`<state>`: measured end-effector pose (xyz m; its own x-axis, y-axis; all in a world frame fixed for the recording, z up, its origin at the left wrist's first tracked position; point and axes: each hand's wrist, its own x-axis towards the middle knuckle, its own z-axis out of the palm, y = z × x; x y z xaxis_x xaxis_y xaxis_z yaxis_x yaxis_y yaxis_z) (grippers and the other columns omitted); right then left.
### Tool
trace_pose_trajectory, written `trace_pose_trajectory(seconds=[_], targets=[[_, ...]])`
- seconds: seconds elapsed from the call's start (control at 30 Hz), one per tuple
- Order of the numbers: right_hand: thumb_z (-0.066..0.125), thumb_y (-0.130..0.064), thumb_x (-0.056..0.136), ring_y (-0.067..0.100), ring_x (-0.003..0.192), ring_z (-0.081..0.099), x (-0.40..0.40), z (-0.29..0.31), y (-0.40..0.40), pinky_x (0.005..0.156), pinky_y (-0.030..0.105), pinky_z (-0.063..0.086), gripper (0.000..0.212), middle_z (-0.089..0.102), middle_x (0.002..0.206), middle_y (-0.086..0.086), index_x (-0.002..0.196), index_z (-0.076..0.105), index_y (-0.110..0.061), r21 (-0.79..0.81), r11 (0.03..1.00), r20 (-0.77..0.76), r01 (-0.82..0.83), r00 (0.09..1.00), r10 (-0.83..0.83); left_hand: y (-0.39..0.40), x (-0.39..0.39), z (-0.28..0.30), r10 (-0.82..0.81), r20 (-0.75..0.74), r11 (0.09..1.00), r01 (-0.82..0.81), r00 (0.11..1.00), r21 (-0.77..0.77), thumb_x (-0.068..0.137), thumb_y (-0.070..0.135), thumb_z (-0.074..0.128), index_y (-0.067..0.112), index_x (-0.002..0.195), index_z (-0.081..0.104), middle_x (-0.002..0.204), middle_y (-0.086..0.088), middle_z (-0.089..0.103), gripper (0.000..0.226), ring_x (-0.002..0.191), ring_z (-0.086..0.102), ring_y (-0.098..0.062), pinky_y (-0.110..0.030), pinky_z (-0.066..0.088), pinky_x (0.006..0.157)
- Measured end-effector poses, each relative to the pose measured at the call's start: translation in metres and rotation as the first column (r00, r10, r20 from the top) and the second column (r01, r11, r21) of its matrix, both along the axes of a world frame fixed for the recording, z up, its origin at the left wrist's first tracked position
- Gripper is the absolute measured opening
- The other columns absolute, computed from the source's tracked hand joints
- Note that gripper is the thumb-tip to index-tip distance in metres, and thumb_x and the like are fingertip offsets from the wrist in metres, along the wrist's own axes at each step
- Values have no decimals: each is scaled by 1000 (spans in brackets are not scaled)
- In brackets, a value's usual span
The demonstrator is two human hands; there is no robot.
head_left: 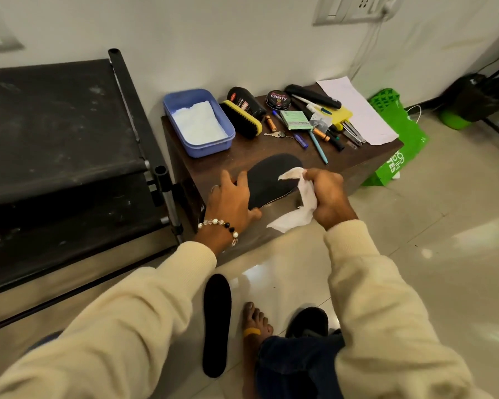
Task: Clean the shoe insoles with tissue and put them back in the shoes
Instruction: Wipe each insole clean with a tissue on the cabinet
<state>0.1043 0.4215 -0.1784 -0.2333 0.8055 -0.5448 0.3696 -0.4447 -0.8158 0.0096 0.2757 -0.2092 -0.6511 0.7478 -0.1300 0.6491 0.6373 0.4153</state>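
A black insole (271, 177) lies on the near edge of a low brown table (234, 156). My left hand (231, 197) presses down on its heel end, fingers spread. My right hand (326, 197) grips a crumpled white tissue (297, 205) beside the insole's right edge. A second black insole (217, 323) lies on the tiled floor below, next to a bare foot (254, 326). A black shoe (308, 321) sits on the floor to the right of the foot, partly hidden by my knee.
On the table stand a blue tub with white tissues (198, 122), a shoe brush (242, 119), polish bottle and tin (277, 99), pens, keys, papers. A black rack (69, 156) fills the left. A green bag (398, 145) leans at the table's right.
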Motion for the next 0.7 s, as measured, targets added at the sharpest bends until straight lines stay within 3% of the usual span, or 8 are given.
trace_pose_trajectory(seconds=[0.1, 0.23, 0.37, 0.43, 0.53, 0.6, 0.67, 0.7], targets=[[55, -24, 84, 24, 92, 57, 21, -6, -19, 65, 36, 52, 18, 58, 97, 8, 96, 61, -13, -229, 965, -249, 130, 950, -187, -19, 16, 10, 42, 74, 992, -50, 996, 116, 75, 43, 75, 16, 146, 27, 127, -12, 33, 90, 106, 53, -33, -38, 49, 92], [67, -38, 84, 21, 81, 58, 44, -18, -73, 67, 34, 53, 24, 58, 85, 5, 91, 64, -15, -298, 937, -316, 181, 908, -276, -54, 41, 19, 117, 272, 957, -181, 955, 225, 73, 41, 78, 17, 147, 29, 128, -11, 37, 92, 114, 48, -27, -26, 39, 94], [73, -39, 81, 28, 78, 67, 67, -34, -146, 77, 37, 56, 30, 71, 88, 18, 84, 68, -10, -245, 969, -257, -27, 966, -38, -105, 77, 6, 205, 461, 886, -364, 863, 287, 70, 38, 82, 21, 146, 35, 129, -10, 45, 90, 120, 46, -23, -17, 30, 93], [73, -37, 81, 29, 81, 66, 80, -49, -180, 81, 40, 55, 30, 69, 97, 27, 82, 70, -8, -252, 962, -193, -102, 980, 53, -135, 94, -9, 247, 513, 858, -431, 822, 279, 71, 40, 81, 19, 145, 37, 132, -10, 49, 88, 121, 47, -22, -24, 35, 101], [79, -47, 69, 32, 89, 68, 95, -79, -224, 90, 47, 54, 39, 72, 93, 20, 76, 74, -9, -331, 919, -108, -213, 976, 187, -184, 120, -46, 356, 587, 798, -563, 727, 214, 77, 39, 74, 23, 142, 41, 133, -6, 54, 74, 121, 51, -25, -41, 44, 102], [78, -55, 66, 28, 89, 67, 102, -89, -244, 84, 33, 56, 44, 73, 96, 13, 79, 75, -13, -349, 879, -26, -325, 941, 338, -210, 136, -63, 434, 625, 742, -651, 649, 159, 85, 25, 67, 26, 139, 44, 132, -5, 55, 59, 120, 52, -28, -40, 45, 100], [69, -38, 85, 23, 86, 58, 103, -100, -259, 64, 16, 50, 25, 66, 90, 6, 91, 71, -14, -329, 846, 21, -420, 892, 451, -230, 147, -67, 500, 601, 721, -684, 624, 111, 92, 16, 59, 28, 136, 45, 132, -6, 55, 48, 121, 52, -29, -32, 43, 99], [67, -30, 88, 25, 87, 56, 102, -112, -265, 63, 18, 50, 17, 63, 87, 5, 93, 69, -13, -334, 836, 33, -436, 880, 473, -239, 149, -74, 538, 560, 740, -671, 630, 43, 95, 14, 55, 23, 138, 45, 133, -7, 55, 45, 123, 50, -29, -25, 37, 97]])
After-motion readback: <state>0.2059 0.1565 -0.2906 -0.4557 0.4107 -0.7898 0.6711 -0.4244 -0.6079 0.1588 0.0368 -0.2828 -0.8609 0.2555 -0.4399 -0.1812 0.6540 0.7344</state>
